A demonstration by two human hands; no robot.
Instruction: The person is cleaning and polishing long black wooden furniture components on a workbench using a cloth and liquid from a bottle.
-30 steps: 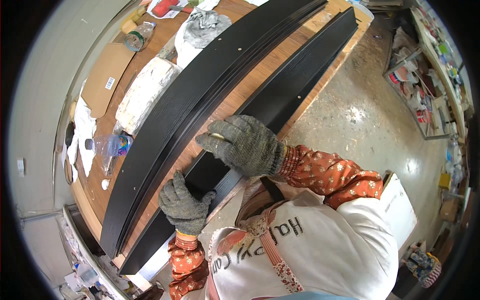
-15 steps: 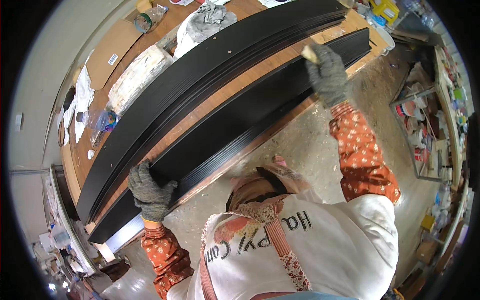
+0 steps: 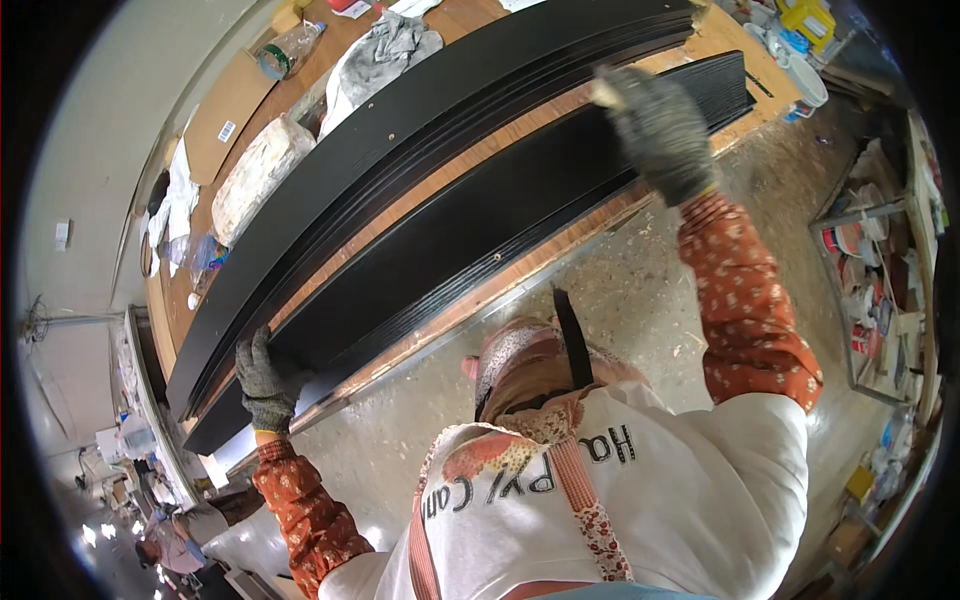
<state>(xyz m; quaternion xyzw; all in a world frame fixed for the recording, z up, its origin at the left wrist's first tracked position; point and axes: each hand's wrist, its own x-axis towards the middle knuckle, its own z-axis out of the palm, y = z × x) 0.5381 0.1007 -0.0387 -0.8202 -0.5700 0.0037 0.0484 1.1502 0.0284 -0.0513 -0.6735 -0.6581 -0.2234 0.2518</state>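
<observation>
A long black moulded board [image 3: 430,235] with a grooved near edge lies slantwise on the wooden worktable. My left hand [image 3: 265,385], in a grey knit glove, rests on its left end with fingers stretched and thumb apart. Over the board's right part is my right hand [image 3: 660,135], also gloved and smeared by motion. It is closed on a small pale yellowish pad [image 3: 608,90], whose exact kind is too blurred to tell. Behind this board lies a second, curved black moulding [image 3: 345,160], with a strip of brown tabletop between them.
On the table's far side are a wrapped whitish bundle [image 3: 262,175], a grey rag [image 3: 385,55], a cardboard sheet [image 3: 225,120] and a plastic bottle [image 3: 288,52]. A white bucket [image 3: 805,85] stands beyond the right end. A cluttered shelf [image 3: 870,290] is at right; a person [image 3: 175,550] is far off at lower left.
The whole view has shifted a little. My right hand, still with the pad, has moved along the board and is now blurred. My left hand stays at the board's left end.
</observation>
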